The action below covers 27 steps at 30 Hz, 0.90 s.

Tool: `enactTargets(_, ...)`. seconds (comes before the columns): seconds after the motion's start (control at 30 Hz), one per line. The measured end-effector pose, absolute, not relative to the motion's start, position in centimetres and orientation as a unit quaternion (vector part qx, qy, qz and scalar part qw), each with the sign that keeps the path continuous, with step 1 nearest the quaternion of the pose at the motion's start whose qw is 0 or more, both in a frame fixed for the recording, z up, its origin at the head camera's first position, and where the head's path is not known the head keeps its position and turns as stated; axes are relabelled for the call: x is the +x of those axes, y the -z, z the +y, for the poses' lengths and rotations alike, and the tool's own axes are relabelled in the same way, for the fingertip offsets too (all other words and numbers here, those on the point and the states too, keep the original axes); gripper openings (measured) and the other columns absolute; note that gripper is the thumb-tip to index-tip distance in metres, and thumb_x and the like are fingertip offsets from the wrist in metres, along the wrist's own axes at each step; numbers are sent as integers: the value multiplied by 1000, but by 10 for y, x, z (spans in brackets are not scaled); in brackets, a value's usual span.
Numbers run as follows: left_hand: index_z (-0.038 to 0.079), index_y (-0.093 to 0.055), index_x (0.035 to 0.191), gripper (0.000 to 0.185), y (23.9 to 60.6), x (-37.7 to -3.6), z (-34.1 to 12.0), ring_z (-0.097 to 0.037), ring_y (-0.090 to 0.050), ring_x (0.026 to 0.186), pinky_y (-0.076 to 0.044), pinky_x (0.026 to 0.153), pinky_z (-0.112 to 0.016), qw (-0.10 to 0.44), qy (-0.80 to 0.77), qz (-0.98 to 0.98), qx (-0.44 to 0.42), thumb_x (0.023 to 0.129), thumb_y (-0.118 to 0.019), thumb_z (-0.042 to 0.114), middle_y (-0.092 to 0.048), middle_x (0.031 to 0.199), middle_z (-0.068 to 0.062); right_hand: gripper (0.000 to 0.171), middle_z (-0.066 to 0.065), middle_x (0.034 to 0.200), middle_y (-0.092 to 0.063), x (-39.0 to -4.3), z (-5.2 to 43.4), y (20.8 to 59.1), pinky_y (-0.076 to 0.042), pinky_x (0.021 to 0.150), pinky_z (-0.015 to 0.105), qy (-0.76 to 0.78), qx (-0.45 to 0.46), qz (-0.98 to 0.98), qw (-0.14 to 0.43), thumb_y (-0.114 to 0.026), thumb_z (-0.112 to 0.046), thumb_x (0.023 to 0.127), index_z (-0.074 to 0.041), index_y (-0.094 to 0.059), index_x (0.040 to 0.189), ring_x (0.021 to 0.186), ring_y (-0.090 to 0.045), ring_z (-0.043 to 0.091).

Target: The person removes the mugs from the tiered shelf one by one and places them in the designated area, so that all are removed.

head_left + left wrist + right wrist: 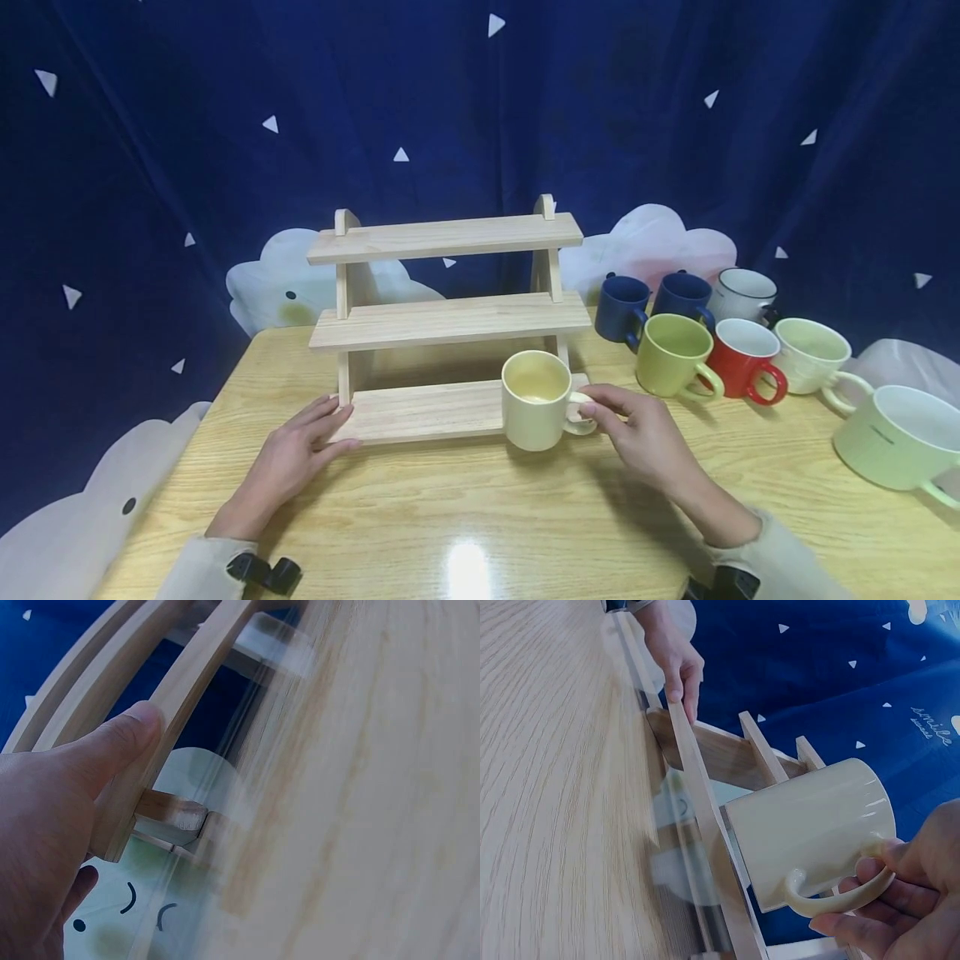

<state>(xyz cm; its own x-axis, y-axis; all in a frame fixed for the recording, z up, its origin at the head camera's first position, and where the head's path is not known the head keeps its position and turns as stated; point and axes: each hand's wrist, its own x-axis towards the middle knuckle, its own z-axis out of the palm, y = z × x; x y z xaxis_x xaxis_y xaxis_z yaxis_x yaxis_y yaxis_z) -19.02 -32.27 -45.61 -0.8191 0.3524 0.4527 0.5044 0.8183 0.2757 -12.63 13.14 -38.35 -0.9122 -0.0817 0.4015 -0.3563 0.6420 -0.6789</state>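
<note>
Head view: cream mug (pixel 536 400) sits upright at rt end of wooden rack's (pixel 447 321) bottom shelf, handle pointing rt toward right hand (pixel 637 433), whose fingers pinch that handle. Mug looks empty. Left hand (pixel 296 450) lies flat w/ straight fingers on shelf's lt front corner. Seven other mugs (pixel 675 354) stand further rt on table (pixel 465 517), insides bare where visible.

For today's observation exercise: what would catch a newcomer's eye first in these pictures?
The three-tier pale wooden rack at the middle of the wooden table draws the eye first. On its lowest shelf's right end stands a cream ceramic mug, its handle pinched by the right hand, while the left hand rests against the rack's left corner. A cluster of coloured mugs stands to the right.
</note>
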Motion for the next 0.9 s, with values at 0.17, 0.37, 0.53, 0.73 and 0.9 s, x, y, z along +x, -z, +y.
enactTargets(0.17, 10, -65, 130, 59, 456, -191, -323, -37, -49, 128, -43, 101, -56, 195, 197, -933, -230, 81, -78, 40, -57, 136, -15, 19, 0, 99, -73, -122, 140, 383, -55, 72, 27, -409, 114, -888, 175, -69, -14, 93, -9, -74, 110, 82, -65, 10)
enactTargets(0.37, 10, -64, 131, 58, 456, -190, -323, -37, -49, 129, -43, 101, -56, 190, 198, -934, -229, 82, -77, 41, -56, 137, -15, 18, -3, 90, -73, -118, 151, 383, -54, 65, 26, -386, 104, -897, 189, -68, -14, 93, -9, -74, 109, 75, -64, 9)
enactTargets(0.53, 10, -64, 131, 59, 456, -191, -323, -37, -49, 129, -43, 101, -56, 190, 198, -934, -230, 82, -77, 40, -56, 137, -16, 20, 1, 89, -73, -113, 161, 380, -54, 63, 25, -388, 83, -900, 180, -67, -15, 95, -7, -73, 111, 73, -66, 10)
enactTargets(0.73, 10, -64, 130, 59, 455, -192, -323, -37, -49, 128, -43, 100, -56, 196, 195, -932, -233, 81, -78, 39, -57, 136, -16, 25, 5, 93, -73, -104, 175, 376, -55, 64, 22, -405, 56, -897, 167, -66, -17, 95, -4, -71, 115, 74, -67, 11)
enactTargets(0.9, 10, -65, 130, 58, 456, -191, -323, -37, -50, 127, -44, 99, -56, 198, 195, -933, -230, 81, -79, 38, -57, 135, -16, 24, 8, 95, -73, -98, 189, 377, -54, 65, 15, -403, 42, -896, 179, -67, -16, 95, -4, -71, 115, 73, -67, 5)
